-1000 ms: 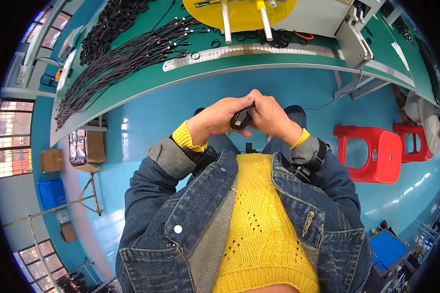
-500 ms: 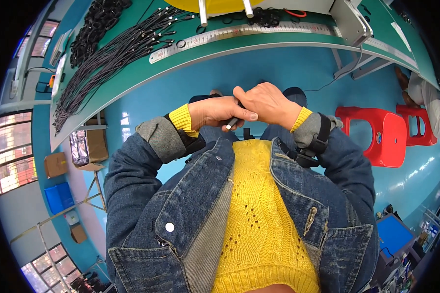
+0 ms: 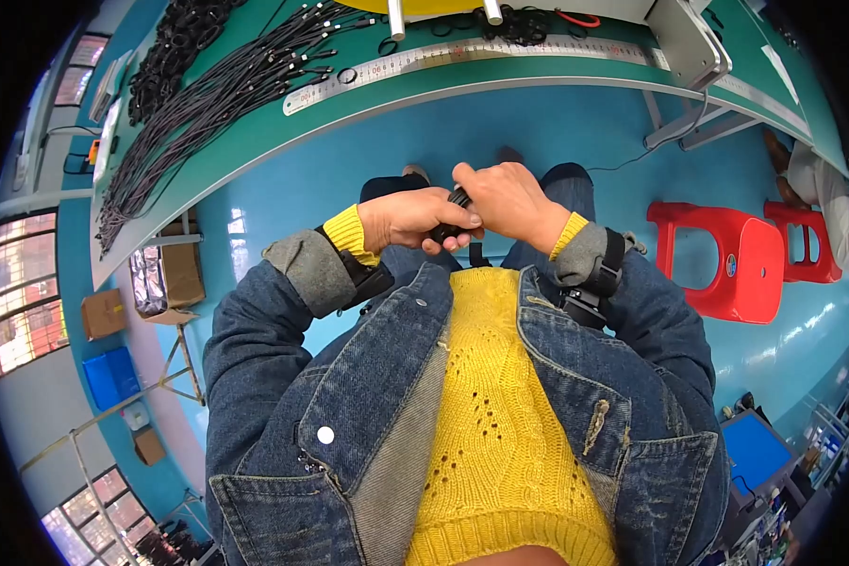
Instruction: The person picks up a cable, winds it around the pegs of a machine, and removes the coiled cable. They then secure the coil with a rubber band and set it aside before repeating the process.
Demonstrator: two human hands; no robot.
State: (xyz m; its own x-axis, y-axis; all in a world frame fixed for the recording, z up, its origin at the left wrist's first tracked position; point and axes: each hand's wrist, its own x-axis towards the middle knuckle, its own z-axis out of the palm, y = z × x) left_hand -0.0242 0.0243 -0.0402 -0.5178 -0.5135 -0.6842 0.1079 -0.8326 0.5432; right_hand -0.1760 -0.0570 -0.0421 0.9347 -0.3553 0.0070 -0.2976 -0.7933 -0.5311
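Over my lap, both hands meet around a small coiled black cable (image 3: pixel 446 229). My left hand (image 3: pixel 410 215) is closed on the coil, its thumb lying toward the right hand. My right hand (image 3: pixel 509 200) presses against the coil from the right with curled fingers. Part of the cable shows between the two hands, and the rest is hidden by the fingers. Beyond, on the green bench (image 3: pixel 368 106), lies a long bundle of dark cables (image 3: pixel 198 137) with pale connectors at their ends.
A steel ruler (image 3: pixel 481 55) runs along the bench's near edge. Small black rings (image 3: pixel 348 75) and a heap of black bands (image 3: pixel 519 25) lie near it. Coiled black cables (image 3: pixel 174 57) are piled at far left. Red stools (image 3: pixel 750 269) stand on the right; cardboard boxes (image 3: pixel 104 314) are on the left.
The pale connector that showed below my hands is out of sight now. More of the black coil shows between the fingers. My right hand has shifted slightly left.
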